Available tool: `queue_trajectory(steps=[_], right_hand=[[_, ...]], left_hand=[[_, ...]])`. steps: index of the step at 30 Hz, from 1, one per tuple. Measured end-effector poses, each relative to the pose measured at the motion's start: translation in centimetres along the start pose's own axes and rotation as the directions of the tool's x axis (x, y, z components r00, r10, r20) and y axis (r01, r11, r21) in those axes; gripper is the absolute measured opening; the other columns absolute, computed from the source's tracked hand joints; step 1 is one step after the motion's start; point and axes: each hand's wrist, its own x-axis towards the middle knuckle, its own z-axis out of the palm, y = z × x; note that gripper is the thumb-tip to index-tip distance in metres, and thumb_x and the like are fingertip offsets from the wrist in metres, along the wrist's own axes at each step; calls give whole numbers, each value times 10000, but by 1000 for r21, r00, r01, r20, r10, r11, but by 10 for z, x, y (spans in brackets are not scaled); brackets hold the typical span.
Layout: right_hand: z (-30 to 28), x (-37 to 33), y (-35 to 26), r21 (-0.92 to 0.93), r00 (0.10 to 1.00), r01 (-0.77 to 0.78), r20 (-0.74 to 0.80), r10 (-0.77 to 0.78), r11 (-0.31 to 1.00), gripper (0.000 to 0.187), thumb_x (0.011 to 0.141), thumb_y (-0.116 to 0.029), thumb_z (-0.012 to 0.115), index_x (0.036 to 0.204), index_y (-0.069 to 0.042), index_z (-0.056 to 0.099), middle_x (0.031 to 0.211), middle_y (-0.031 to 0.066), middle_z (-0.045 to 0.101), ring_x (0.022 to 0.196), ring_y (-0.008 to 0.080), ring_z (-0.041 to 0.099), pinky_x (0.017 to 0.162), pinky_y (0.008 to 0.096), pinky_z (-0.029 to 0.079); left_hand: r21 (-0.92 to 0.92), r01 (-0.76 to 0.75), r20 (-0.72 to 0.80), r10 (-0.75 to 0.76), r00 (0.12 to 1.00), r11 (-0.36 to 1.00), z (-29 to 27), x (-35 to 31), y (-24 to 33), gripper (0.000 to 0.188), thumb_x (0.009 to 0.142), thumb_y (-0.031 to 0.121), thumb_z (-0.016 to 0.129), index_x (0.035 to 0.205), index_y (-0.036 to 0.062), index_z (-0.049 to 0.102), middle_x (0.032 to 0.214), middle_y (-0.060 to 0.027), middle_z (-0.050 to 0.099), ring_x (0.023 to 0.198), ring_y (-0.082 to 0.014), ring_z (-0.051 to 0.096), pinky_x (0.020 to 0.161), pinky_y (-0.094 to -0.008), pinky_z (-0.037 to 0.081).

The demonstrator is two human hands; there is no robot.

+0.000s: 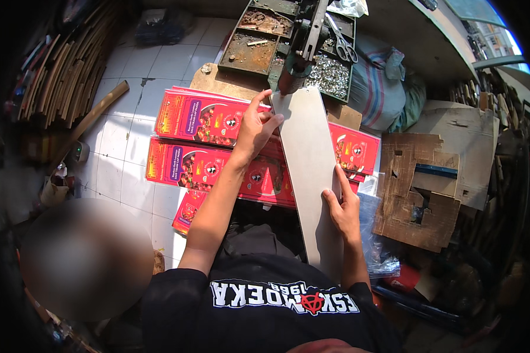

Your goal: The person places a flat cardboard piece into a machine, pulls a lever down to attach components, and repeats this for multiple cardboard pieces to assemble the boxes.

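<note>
A long pale grey cardboard panel lies lengthwise in front of me, its far end beneath the head of a dark metal hand press. My left hand holds the panel's far left edge, with the thumb over the board and the index finger near the corner by the press. Lower down, my right hand grips the right edge, thumb on top; its other fingers are partly hidden. Red printed cardboard sheets are stacked under and beside the panel, and more red print shows on its right.
Behind the press, metal trays hold small shiny parts and scissors. A brown cardboard piece with cutouts lies right, near a striped sack. Cardboard strips are stacked far left above the tiled floor. A blurred round area covers the lower left.
</note>
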Motion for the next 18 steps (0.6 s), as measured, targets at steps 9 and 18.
queue_trajectory(steps=[9,18], right_hand=[[-22,-42,12,358,919,-307,352,177,882,507,922,-148,719,1360,33,538,1154,86,675,1051,141,618,919,298,494],[6,-70,-8,672,639,-461,704,-310,579,1159,659,-536,837,1510,38,299,1518,218,346,1334,310,455,1116,439,341]], left_hand=[[-179,19,-25,-24,999,984,15,-68,26,737,943,-9,625,1558,113,239,952,-120,689,764,-141,691,653,-290,615],[-571,-5,224,161,961,821,5,-78,26,795,993,78,619,1605,192,125,1140,-137,677,936,-160,691,781,-293,597]])
